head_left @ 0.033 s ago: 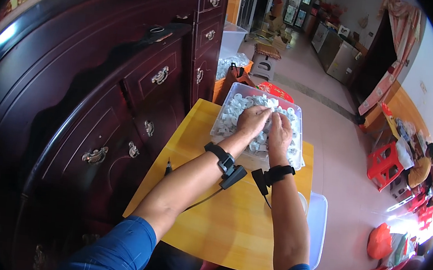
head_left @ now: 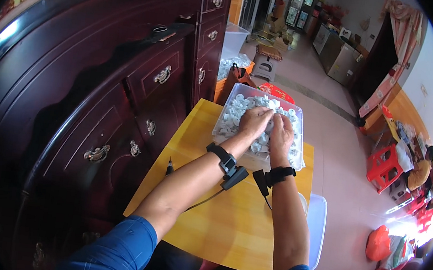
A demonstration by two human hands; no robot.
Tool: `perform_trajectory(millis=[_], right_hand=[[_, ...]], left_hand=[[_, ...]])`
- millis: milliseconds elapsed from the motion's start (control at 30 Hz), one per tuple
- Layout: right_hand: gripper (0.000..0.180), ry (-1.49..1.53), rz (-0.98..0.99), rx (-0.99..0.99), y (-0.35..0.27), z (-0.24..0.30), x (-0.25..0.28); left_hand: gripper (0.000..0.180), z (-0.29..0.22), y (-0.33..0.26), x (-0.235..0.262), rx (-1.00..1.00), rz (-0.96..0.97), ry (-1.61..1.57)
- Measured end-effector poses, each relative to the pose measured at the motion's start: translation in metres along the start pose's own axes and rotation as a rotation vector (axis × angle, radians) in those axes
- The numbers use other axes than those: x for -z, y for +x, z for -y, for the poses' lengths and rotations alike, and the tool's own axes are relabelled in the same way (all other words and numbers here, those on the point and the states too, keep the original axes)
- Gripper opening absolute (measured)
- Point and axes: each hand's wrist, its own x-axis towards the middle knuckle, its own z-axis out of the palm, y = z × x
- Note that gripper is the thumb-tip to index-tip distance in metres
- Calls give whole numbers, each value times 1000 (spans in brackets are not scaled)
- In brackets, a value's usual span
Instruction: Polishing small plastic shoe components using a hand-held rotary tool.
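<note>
A clear plastic box (head_left: 221,126) full of small white plastic pieces (head_left: 236,108) stands at the far end of the yellow table. Over the pieces, my left hand (head_left: 254,122) has its fingers bent and pinched together. Close beside it, my right hand (head_left: 282,135) is closed too, thumb and fingers pressed together, the tips almost meeting the left ones. White pieces show right at the fingertips, but whether one is held cannot be made out. Each wrist wears a black strap with a small black device and a cable.
A pen-like black tool (head_left: 170,167) lies at the left of the yellow table (head_left: 228,226). Dark wooden cabinets (head_left: 107,118) run along the left. A pale plastic lid or tray (head_left: 315,230) sits by the table's right edge. A red stool (head_left: 383,167) and a grey stool (head_left: 266,66) stand farther off.
The whole view has shifted very slightly. Both hands keep their closed pose over the box.
</note>
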Motion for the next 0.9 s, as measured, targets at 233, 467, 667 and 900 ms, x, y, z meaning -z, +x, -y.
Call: perform_trajectory(millis=[233,467,667,900], right_hand=[[27,213,-36,53,-15,9,6],[20,218,-139,115,-56,7,14],[15,58,-114,436,-108,7,16],[16,-4,-98,292,-162,-38,13]], left_hand=[[34,-33,-32,-7,-72,-120,165],[25,-44,-87,-2,-297,-208,136],[22,-22,-133,21,-310,-237,-41],[24,31,-180,33,-132,-209,-117]])
